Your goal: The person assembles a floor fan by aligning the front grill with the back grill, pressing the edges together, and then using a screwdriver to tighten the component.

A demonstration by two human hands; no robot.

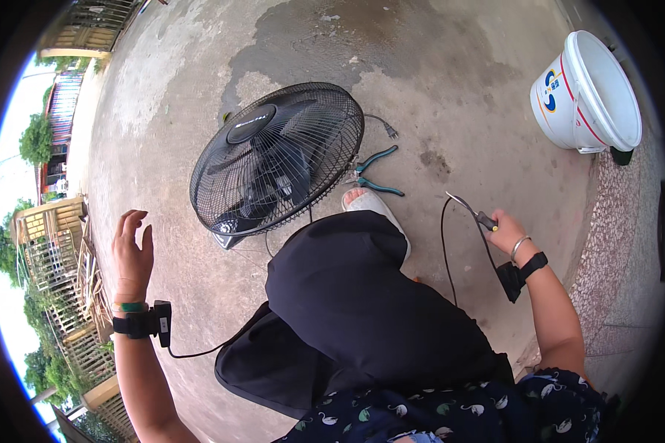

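Note:
My right hand (505, 234) is closed around the handle of a screwdriver (487, 221), grey and black with a yellow end, its metal shaft aimed to the far left. My left hand (131, 257) is raised at the left with nothing in it, fingers apart and slightly curled. Ahead of my knees a black electric fan (251, 125) stands tilted on the concrete, its round wire cage facing up; neither hand touches it. Just right of the cage lie pliers (380, 156) with teal handles spread apart. The fan's plug (390, 131) rests on the ground beyond them.
A white bucket (558, 111) with a red stripe stands at the far right, beside a speckled stone ledge (606, 244). My foot in a pale slipper (384, 207) is close to the pliers. Thin black cables run from both wrist devices. A fence (48, 251) and wood sticks are at the left.

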